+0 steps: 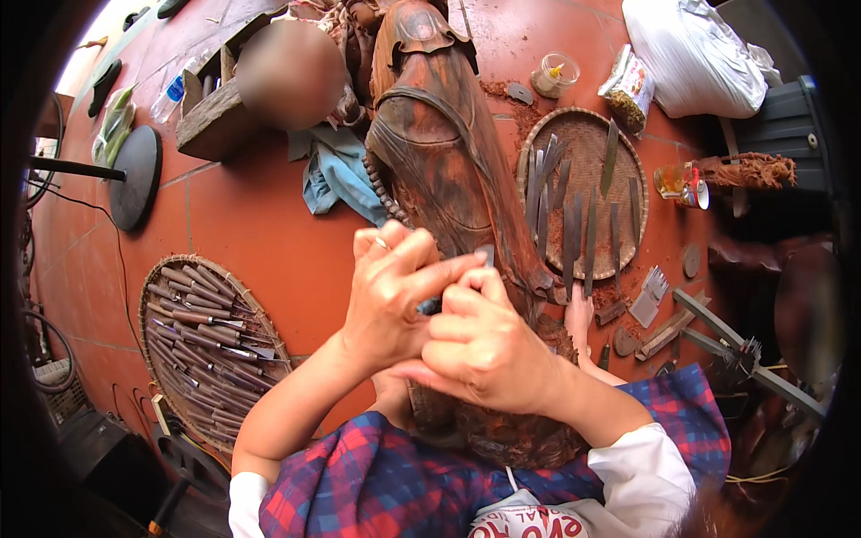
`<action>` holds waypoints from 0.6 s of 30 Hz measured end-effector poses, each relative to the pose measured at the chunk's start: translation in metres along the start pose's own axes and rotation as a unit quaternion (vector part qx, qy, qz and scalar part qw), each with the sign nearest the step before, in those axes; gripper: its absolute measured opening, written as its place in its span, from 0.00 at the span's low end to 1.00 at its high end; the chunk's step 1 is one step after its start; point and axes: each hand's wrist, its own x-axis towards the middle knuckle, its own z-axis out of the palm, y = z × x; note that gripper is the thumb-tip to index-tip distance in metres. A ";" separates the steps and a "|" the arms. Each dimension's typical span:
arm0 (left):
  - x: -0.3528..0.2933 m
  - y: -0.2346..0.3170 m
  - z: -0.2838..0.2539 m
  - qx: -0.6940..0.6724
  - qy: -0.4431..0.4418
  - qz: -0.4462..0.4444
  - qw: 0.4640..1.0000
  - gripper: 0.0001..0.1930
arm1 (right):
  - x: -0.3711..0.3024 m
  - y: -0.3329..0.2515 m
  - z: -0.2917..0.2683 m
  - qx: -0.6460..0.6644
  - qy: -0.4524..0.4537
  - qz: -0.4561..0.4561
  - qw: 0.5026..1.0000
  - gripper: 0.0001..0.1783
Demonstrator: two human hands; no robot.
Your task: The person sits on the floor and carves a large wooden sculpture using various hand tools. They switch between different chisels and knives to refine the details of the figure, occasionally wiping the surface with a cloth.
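A dark reddish-brown carved wooden statue [439, 152] with draped folds and a beaded string lies lengthwise before me, its near end between my legs. Above it, my two hands meet. My left hand [387, 291], with a ring, has curled fingers and an index finger pointing right, against a small flat grey piece [488, 255]. My right hand [489, 350] is closed just beside it, its knuckles up and its thumb toward my left wrist. The rest of what they grip is hidden behind the fingers; a bit of blue shows between the hands.
A round basket of many wooden-handled carving tools [280, 334] stands at left. At right, a woven tray [583, 130] holds several flat metal files. Beyond lie a glass jar [554, 75], a white sack [695, 58], a blue cloth [336, 179] and a wooden block [215, 124].
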 end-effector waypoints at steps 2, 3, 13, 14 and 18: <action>0.010 -0.004 0.004 0.008 0.025 0.000 1.000 0.22 | 0.005 0.010 0.000 -0.027 0.000 -0.005 1.000 0.18; 0.004 -0.004 0.010 0.031 0.025 0.010 0.999 0.24 | -0.002 0.012 0.009 -0.026 0.022 -0.007 0.999 0.18; -0.016 0.011 0.010 0.042 0.001 -0.024 0.999 0.24 | -0.015 0.008 0.005 -0.002 -0.047 -0.020 0.999 0.18; -0.018 0.015 0.011 0.013 -0.004 -0.030 0.999 0.22 | -0.018 0.004 0.003 0.008 -0.051 -0.018 0.998 0.18; 0.002 0.006 0.000 -0.004 0.008 -0.050 0.999 0.27 | 0.006 0.013 -0.006 -0.023 -0.063 -0.040 0.997 0.17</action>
